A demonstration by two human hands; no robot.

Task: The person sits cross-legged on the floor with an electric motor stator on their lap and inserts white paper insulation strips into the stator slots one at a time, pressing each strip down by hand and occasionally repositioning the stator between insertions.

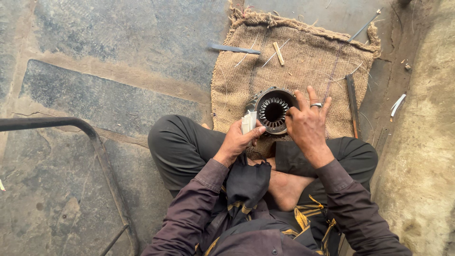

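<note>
Stator (272,111), a dark slotted ring, sits propped on the near edge of the sack (303,57), just beyond the crossed legs. Left hand (237,140) grips a bundle of white strips (249,122) against its left rim; right hand (307,124) pinches the right rim with fingertips at the slots. Feeding a strip well probably means holding the ring steady and lining it up square with one slot. Slot contents are too small to tell; the ring's underside is hidden.

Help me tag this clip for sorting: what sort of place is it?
Probably an informal floor-level repair workshop. The person sits on a stone floor beside a burlap mat strewn with a metal blade, hands working a slotted metal motor core.
</note>
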